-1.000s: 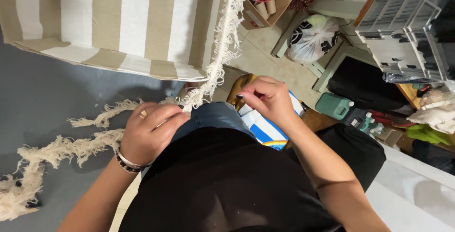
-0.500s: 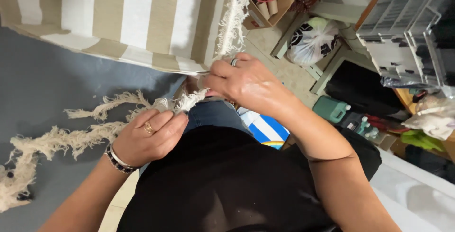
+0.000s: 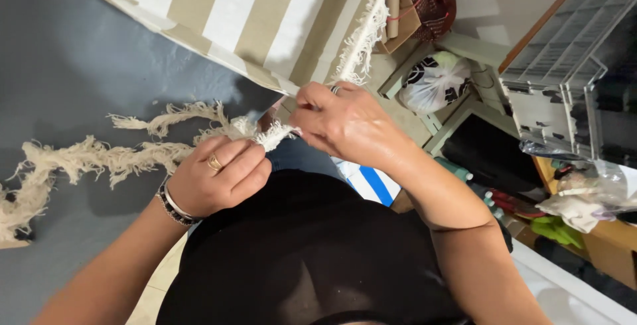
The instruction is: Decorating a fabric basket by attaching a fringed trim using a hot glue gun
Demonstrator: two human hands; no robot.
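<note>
My left hand (image 3: 219, 179), with a gold ring and dark bracelets, is closed around a cream fringe trim (image 3: 133, 156) near its end. My right hand (image 3: 345, 123) pinches the same trim's tip (image 3: 275, 134) just beside the left fingers. The loose trim trails left across the grey surface (image 3: 66, 86). A beige-and-white striped fabric (image 3: 245, 20) lies above, with matching fringe along its edge (image 3: 361, 40) running down toward my right hand.
Below the hands is my dark-clothed lap (image 3: 298, 252). On the floor to the right lie a tied plastic bag (image 3: 434, 83), a red basket (image 3: 434, 6), a blue-and-white box (image 3: 368, 182), a grey plastic crate (image 3: 564, 79) and assorted clutter.
My right hand moved left from my lap up to the fringe end and now pinches it next to the left hand. The view shifted, showing more of the trailing trim.
</note>
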